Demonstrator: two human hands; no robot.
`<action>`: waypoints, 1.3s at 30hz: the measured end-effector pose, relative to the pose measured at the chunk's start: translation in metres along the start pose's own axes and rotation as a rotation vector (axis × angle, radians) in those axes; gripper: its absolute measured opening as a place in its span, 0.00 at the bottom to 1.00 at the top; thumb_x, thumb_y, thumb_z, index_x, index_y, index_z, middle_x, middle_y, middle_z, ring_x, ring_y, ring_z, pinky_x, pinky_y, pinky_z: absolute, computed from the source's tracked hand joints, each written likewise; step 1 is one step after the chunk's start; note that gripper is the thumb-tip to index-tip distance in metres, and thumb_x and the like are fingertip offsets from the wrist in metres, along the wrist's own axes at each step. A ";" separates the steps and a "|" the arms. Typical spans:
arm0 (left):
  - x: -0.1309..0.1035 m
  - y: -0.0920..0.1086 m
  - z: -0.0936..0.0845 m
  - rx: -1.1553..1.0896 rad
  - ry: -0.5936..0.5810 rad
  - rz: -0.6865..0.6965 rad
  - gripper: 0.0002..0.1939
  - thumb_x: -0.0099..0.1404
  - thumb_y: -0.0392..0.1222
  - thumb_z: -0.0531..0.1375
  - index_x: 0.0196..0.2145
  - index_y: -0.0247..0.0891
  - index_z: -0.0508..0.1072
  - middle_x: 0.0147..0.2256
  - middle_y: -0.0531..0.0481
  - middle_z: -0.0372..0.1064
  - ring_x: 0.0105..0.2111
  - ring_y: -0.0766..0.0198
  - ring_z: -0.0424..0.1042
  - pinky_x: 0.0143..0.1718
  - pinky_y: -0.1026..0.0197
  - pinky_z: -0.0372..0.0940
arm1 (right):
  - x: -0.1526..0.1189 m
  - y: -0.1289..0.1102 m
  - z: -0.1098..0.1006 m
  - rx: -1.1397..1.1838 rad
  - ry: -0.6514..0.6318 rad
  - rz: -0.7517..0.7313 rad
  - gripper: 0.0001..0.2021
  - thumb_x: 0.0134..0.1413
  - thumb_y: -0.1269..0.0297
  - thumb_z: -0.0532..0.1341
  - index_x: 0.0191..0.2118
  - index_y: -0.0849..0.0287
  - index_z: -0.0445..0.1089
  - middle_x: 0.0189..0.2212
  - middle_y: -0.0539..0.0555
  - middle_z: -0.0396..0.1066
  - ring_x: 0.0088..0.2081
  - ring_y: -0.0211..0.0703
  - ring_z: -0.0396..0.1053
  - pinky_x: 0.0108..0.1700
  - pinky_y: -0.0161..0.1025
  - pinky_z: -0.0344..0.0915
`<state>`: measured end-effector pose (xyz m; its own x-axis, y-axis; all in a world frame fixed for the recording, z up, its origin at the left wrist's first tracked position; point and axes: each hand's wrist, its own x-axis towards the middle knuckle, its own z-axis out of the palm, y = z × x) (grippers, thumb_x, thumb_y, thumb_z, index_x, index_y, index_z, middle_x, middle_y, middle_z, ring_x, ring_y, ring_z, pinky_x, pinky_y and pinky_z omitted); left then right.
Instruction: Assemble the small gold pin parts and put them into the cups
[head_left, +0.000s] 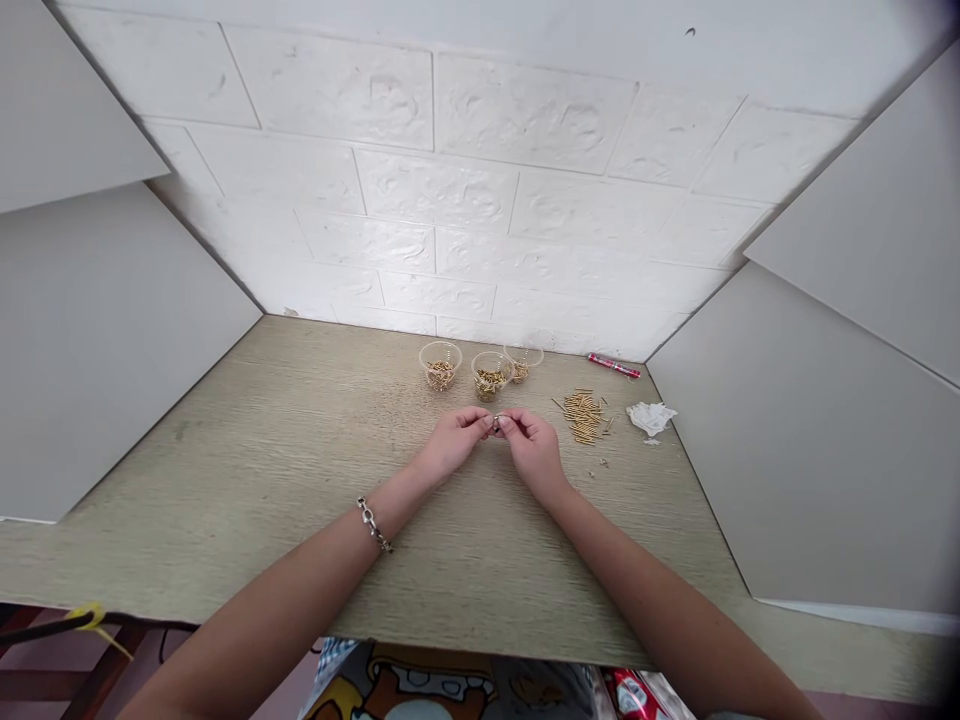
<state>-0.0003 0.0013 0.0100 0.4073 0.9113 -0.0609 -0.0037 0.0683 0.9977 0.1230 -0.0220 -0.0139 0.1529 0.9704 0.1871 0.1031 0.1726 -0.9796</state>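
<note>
My left hand [456,438] and my right hand [534,447] meet above the middle of the table, fingertips pinched close together. Between them is a small, shiny metal piece [496,424], too tiny to name and partly covered by the fingers. Just beyond the hands stands a clear plastic cup [491,380] with small brass-coloured parts in it. Another clear cup [440,370] of gold-coloured bits is to its left, and a third cup [523,358] is partly hidden behind. Right of my right hand lies a loose pile of thin brass-coloured pins [585,416].
The wooden table [300,430] ends at a white brick-patterned wall [472,190]. Grey panels flank it on the left [112,340] and right [840,430]. A red tube-shaped packet [614,365] and crumpled white tissue [650,418] lie at the right. Tiny bits [603,463] are scattered near the pins.
</note>
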 end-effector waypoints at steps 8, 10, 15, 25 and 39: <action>0.000 -0.001 -0.001 -0.014 -0.018 0.007 0.10 0.52 0.44 0.57 0.25 0.32 0.69 0.25 0.52 0.66 0.28 0.69 0.63 0.34 0.65 0.58 | -0.002 -0.004 -0.002 -0.020 0.009 -0.038 0.08 0.47 0.62 0.55 0.28 0.61 0.66 0.25 0.52 0.69 0.29 0.38 0.67 0.35 0.38 0.65; 0.000 -0.002 -0.002 -0.021 -0.028 0.010 0.11 0.52 0.44 0.57 0.26 0.32 0.69 0.26 0.51 0.66 0.28 0.69 0.63 0.33 0.65 0.58 | -0.004 -0.005 -0.003 -0.070 0.033 -0.059 0.08 0.47 0.62 0.54 0.29 0.61 0.66 0.26 0.52 0.69 0.30 0.39 0.67 0.35 0.38 0.65; 0.000 -0.003 -0.001 -0.070 -0.044 0.015 0.11 0.52 0.45 0.57 0.27 0.32 0.69 0.28 0.50 0.67 0.30 0.68 0.63 0.35 0.65 0.58 | -0.005 -0.004 -0.003 -0.095 0.038 -0.066 0.09 0.47 0.61 0.54 0.30 0.61 0.66 0.27 0.53 0.69 0.30 0.39 0.67 0.35 0.38 0.65; 0.000 -0.004 -0.001 -0.122 -0.067 -0.003 0.10 0.53 0.43 0.57 0.26 0.32 0.69 0.26 0.52 0.65 0.29 0.70 0.63 0.34 0.66 0.57 | -0.006 -0.005 -0.004 -0.130 0.029 -0.097 0.08 0.48 0.62 0.54 0.30 0.60 0.66 0.26 0.52 0.68 0.30 0.39 0.66 0.35 0.38 0.63; 0.000 -0.001 -0.006 0.005 -0.112 0.018 0.10 0.54 0.44 0.56 0.26 0.32 0.69 0.26 0.52 0.65 0.29 0.69 0.63 0.35 0.66 0.57 | -0.007 -0.004 -0.005 -0.150 0.012 -0.095 0.08 0.48 0.62 0.54 0.29 0.60 0.67 0.26 0.51 0.69 0.29 0.38 0.66 0.34 0.36 0.63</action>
<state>-0.0060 0.0037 0.0090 0.5068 0.8612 -0.0389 -0.0078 0.0497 0.9987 0.1262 -0.0298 -0.0109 0.1468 0.9487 0.2800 0.2634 0.2354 -0.9355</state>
